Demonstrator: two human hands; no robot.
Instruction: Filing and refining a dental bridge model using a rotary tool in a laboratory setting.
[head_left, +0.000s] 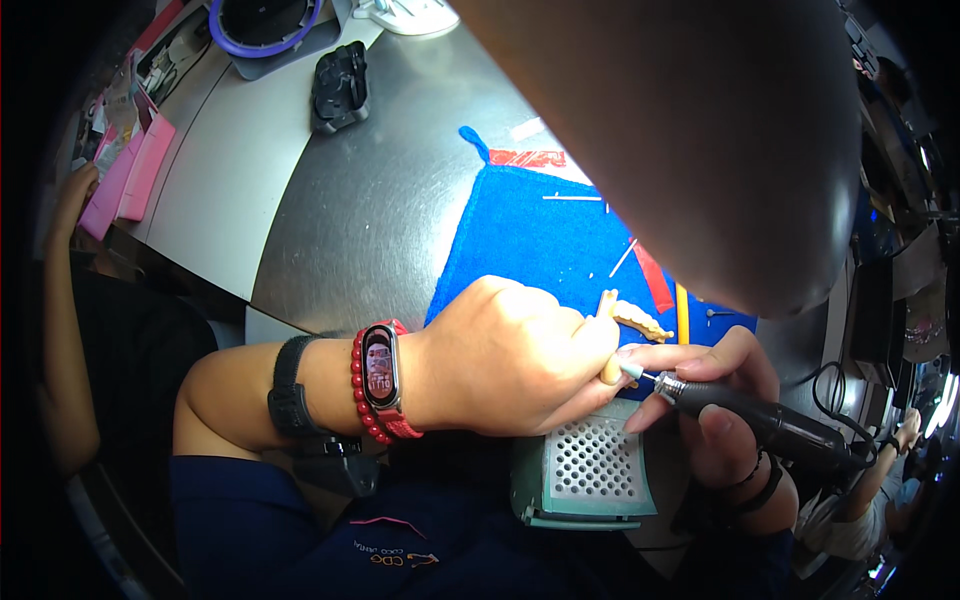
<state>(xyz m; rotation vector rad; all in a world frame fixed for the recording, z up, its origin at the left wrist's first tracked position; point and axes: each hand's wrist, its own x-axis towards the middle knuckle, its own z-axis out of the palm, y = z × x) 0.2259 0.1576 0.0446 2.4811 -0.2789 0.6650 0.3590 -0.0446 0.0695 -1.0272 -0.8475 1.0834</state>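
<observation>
My left hand (515, 355) is closed, with thumb and fingers pinching a small cream-coloured piece (610, 372). Most of that piece is hidden by the fingers, so its kind is unclear. In my right hand (735, 365) lies a black rotary handpiece (765, 420), held like a pen. Its pale conical bit (631, 369) meets or nearly meets the cream piece. Both hands are close together above a grille-topped green box (597, 460). Just beyond the fingers, a curved cream dental arch piece (642, 320) rests on a blue cloth (525, 235).
A large dark lamp-like hood (690, 130) looms over the right side. Thin white sticks (573, 198), a red strip (653, 275) and a yellow rod (683, 312) lie on the cloth. A black tray (340, 87) stands farther back. Other people sit at both sides.
</observation>
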